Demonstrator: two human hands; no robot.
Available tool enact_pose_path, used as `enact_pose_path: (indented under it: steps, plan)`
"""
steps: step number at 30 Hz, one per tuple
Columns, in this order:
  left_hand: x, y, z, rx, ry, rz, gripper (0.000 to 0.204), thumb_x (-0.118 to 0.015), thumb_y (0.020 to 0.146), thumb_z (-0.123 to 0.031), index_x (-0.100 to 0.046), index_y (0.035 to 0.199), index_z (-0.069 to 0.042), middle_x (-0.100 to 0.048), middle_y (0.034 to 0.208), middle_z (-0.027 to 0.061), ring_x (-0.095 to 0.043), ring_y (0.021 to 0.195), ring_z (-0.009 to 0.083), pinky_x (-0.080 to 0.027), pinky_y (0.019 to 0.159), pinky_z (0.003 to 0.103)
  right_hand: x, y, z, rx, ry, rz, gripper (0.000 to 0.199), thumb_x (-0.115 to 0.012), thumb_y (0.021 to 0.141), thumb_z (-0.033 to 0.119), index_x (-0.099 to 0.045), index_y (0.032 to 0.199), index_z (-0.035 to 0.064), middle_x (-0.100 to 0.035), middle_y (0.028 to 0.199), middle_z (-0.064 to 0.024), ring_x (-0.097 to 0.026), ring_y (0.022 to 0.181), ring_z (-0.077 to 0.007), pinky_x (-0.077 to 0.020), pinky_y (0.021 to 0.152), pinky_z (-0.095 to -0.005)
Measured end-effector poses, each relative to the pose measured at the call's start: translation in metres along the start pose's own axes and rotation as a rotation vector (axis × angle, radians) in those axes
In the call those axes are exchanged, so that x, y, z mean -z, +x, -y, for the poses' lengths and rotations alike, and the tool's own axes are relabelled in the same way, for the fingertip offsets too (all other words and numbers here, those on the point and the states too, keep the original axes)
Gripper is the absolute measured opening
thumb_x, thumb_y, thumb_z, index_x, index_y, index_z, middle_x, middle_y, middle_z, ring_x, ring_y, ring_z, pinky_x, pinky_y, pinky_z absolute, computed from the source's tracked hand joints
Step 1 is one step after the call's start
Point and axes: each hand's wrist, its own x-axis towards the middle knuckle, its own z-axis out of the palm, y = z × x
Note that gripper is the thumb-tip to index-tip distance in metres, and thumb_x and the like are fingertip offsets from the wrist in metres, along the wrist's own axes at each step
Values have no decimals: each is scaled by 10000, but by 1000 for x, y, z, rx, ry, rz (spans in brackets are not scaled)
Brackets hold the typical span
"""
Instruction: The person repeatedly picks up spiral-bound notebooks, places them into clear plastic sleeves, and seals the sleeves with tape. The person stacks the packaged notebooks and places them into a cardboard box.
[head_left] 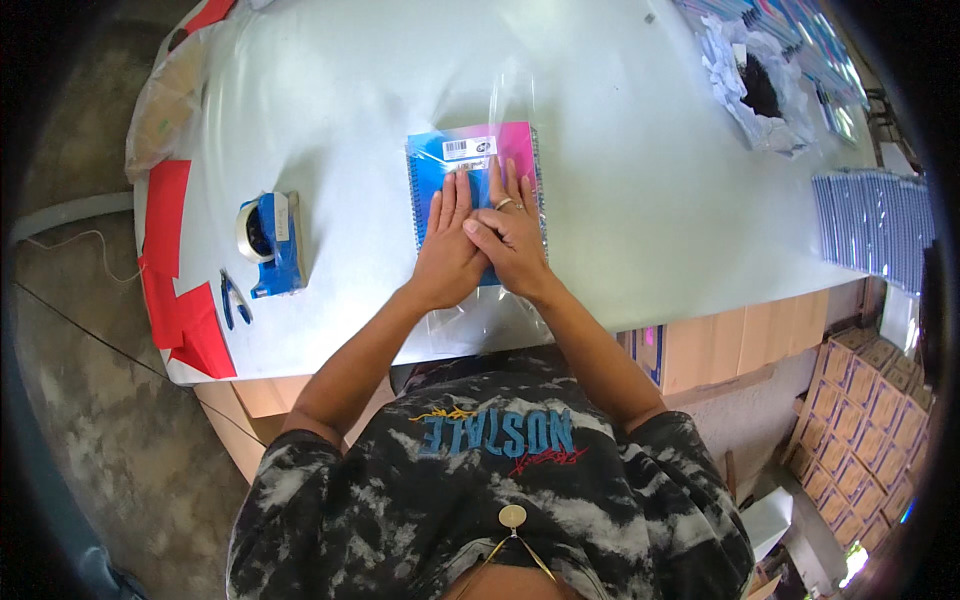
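Observation:
Spiral-bound notebooks (425, 160) in blue and pink lie in front of me inside a clear plastic bag (505, 95). A white barcode label shows near their top edge. My left hand (449, 245) rests flat on the blue part with its fingers stretched out. Flat beside it, on the pink side, is my right hand (515, 240), a ring on one finger and its thumb crossing over my left hand. The bag's clear film reaches past the notebooks at the top and toward the table's front edge. How many notebooks are stacked I cannot tell.
On the white table (640, 230), a blue tape dispenser (280, 245) stands left, near a small blue cutting tool (235, 300) and red sheets (168, 215). A crumpled plastic bag (750, 85) and a notebook stack (870, 225) sit right. Cardboard boxes (860, 425) are piled beyond the table.

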Motion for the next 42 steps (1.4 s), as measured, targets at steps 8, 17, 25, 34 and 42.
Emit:
enact_pose_path:
  steps: [8,17,25,34,42]
  plan:
    - [90,95,103,5,349,-238,429,-623,842,-281,-554,1174,-17,-596,1140,163,-563,1039,280,-422,921,362,-14,-1,7,71,-403,21,211,-592,807,236,-645,762,38,-242,1416,-306,-180,1349,-425,-130,1088,-508]
    - [78,112,86,13,371,-580,464,-596,840,-265,-489,1254,-86,-431,1341,153,-391,1234,334,-337,969,469,-14,0,-1,63,-442,11,224,-581,815,241,-638,747,35,-252,1417,-295,-187,1354,-403,-130,1093,-484]
    - [5,13,22,190,500,-120,561,-337,950,-357,-257,1411,-48,-123,1509,114,-26,1395,330,-2,1079,564,9,9,12,-39,85,116,318,-439,886,257,-591,781,-1,-129,1474,-247,-65,1389,-367,30,1105,-432]
    - [-2,2,9,172,527,-138,645,-419,901,-385,-253,1400,-12,-149,1490,174,-66,1386,361,-58,1049,614,19,43,-14,38,-101,623,265,-520,816,242,-629,661,57,-137,1478,-228,10,1394,-357,72,1092,-490]
    - [-23,-84,-52,-172,-165,-217,722,-671,722,-263,-363,1337,-41,-315,1366,223,-303,1266,362,-249,1005,503,21,53,27,-182,-344,821,226,-552,759,272,-726,768,127,-5,1504,-195,80,1397,-318,60,1098,-482]
